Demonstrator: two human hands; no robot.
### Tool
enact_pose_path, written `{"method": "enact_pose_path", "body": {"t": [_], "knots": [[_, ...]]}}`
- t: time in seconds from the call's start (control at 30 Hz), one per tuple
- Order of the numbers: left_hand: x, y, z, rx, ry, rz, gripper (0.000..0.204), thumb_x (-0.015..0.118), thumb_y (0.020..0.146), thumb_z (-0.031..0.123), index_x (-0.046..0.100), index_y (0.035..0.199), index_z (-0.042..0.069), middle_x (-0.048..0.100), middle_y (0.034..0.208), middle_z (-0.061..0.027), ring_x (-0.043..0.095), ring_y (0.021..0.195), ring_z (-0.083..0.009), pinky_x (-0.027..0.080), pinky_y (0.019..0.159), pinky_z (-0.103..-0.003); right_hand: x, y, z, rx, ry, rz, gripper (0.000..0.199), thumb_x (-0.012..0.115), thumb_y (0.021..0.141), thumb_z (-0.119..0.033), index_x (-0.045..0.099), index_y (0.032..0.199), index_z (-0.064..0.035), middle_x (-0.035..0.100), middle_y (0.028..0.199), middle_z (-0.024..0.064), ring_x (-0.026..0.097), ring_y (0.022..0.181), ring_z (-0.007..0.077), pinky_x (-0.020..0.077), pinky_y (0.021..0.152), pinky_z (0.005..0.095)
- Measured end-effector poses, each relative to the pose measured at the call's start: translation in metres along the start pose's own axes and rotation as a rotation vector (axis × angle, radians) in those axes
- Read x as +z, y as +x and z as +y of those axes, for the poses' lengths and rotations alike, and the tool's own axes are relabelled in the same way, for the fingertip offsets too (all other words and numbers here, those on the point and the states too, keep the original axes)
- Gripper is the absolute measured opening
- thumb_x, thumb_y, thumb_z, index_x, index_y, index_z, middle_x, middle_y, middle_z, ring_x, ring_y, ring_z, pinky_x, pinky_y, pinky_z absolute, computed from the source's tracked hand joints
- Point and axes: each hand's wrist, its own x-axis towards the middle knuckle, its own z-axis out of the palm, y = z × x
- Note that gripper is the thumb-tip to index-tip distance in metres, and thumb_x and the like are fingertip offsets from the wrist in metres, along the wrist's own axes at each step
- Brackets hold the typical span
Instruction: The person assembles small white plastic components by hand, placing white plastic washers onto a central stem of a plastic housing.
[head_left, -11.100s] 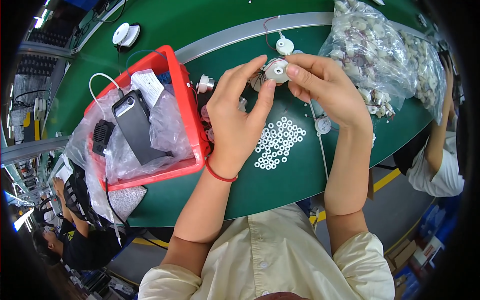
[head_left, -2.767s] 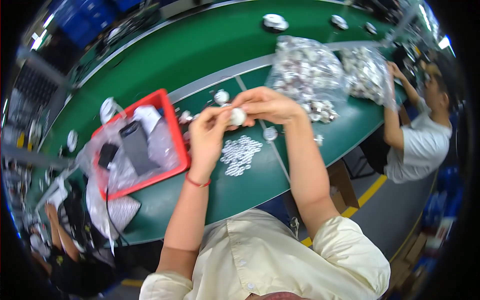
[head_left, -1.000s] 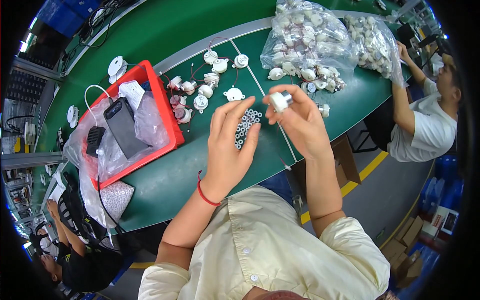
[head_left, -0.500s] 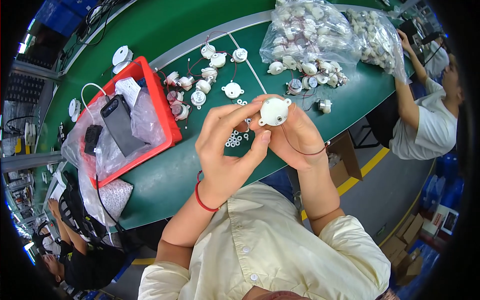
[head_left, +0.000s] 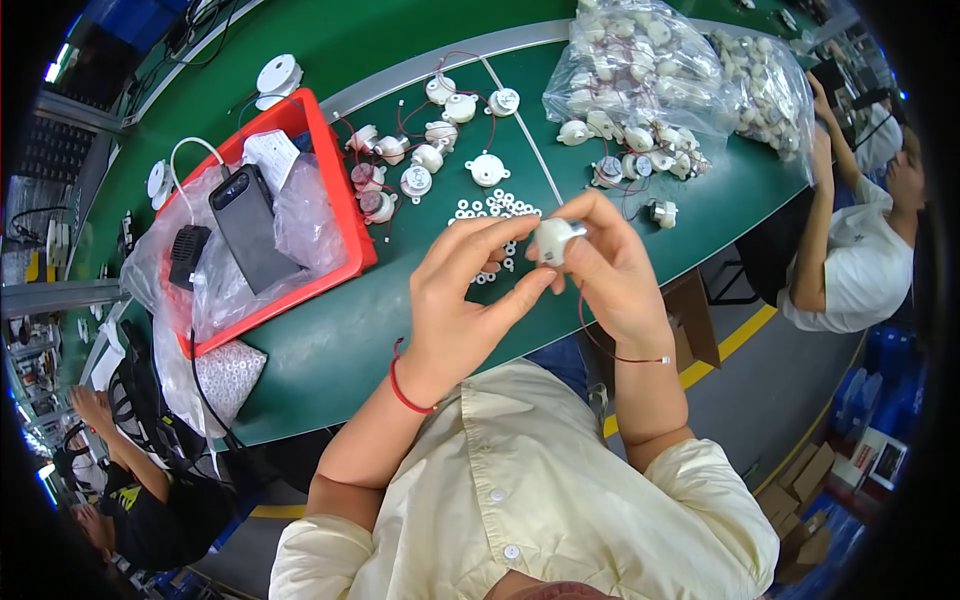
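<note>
A small white round motor with mounting ears is held up between my hands, tilted more edge-on. My right hand grips it from the right, thumb on its near side and fingers behind. At its left edge, the thumb and forefinger of my left hand close on it; whether a small part is between them is hidden. A thin red lead hangs from the motor past my right wrist to a white plug. Behind my left fingers, many small white washers lie on the green table.
Similar motors with wires lie beyond my hands; another heap sits at right before full clear bags. A red bin at left holds plastic and a black phone. A person sits at right, another at lower left.
The motor has turned from showing its flat face to a more edge-on view. My left hand has shifted slightly right, and more washers show behind it.
</note>
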Motion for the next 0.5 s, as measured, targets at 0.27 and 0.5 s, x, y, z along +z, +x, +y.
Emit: {"method": "enact_pose_path", "body": {"t": [0.27,0.5], "knots": [[-0.013,0.060,-0.034,0.295,0.832,-0.068,0.025,0.075,0.081,0.015,0.074,0.106,0.012,0.068,0.104,-0.0053,0.058,0.098,-0.0256,0.043,0.086,-0.039,-0.031,0.005,-0.006,-0.063,0.053,0.188,0.027,0.058,0.101,-0.020,0.054,0.122,-0.0034,0.068,0.098,0.0162,0.060,0.071,0.0091,0.0459,0.057,0.0206],[-0.008,0.080,-0.054,0.237,0.992,-0.196,0.023,0.073,0.082,0.020,0.075,0.103,0.014,0.072,0.100,-0.0023,0.060,0.098,-0.0232,0.042,0.083,-0.040,-0.025,0.007,-0.001,0.000,0.426,-0.016,0.039,0.060,0.098,-0.014,0.049,0.133,0.0011,0.064,0.117,0.0237,0.067,0.082,0.0141,0.0578,0.069,0.0227]]}}
